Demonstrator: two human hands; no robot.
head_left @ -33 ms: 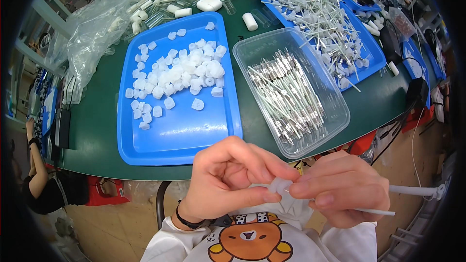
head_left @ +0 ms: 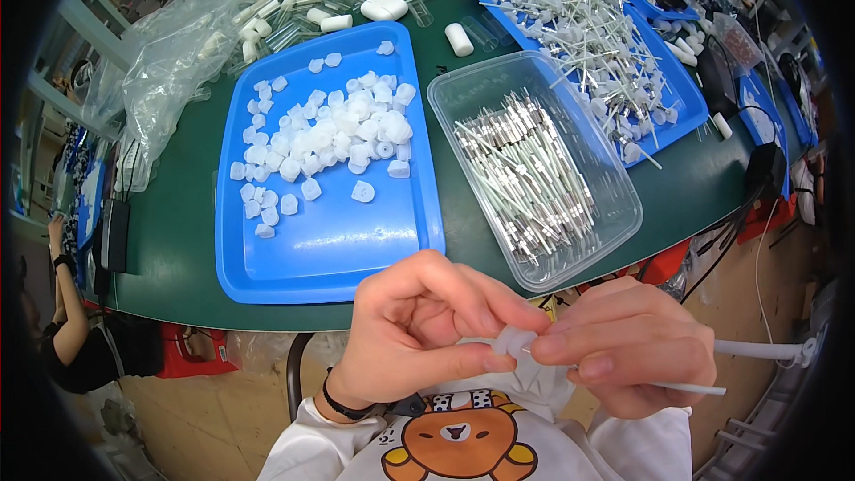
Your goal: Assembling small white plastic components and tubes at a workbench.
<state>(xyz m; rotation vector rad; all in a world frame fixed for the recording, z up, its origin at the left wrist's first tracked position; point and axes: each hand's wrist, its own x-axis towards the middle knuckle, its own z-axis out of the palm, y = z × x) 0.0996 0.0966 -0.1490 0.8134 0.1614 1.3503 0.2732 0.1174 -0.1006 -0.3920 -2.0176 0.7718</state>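
Head view: the left hand (head_left: 419,338) pinches a small white plastic cap (head_left: 515,341) between thumb and forefinger, close to the chest. The right hand (head_left: 623,347), fingers closed, grips a thin white stick (head_left: 686,387) lying roughly level, its near end at the cap. Beyond, a blue tray (head_left: 329,258) holds loose caps; a clear tub (head_left: 614,232) holds metal-tipped sticks.

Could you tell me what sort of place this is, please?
Probably a small-parts assembly workbench. A blue tray holds loose white plastic caps, and a clear tub holds thin metal-tipped rods. The left hand and right hand pinch a white cap together.
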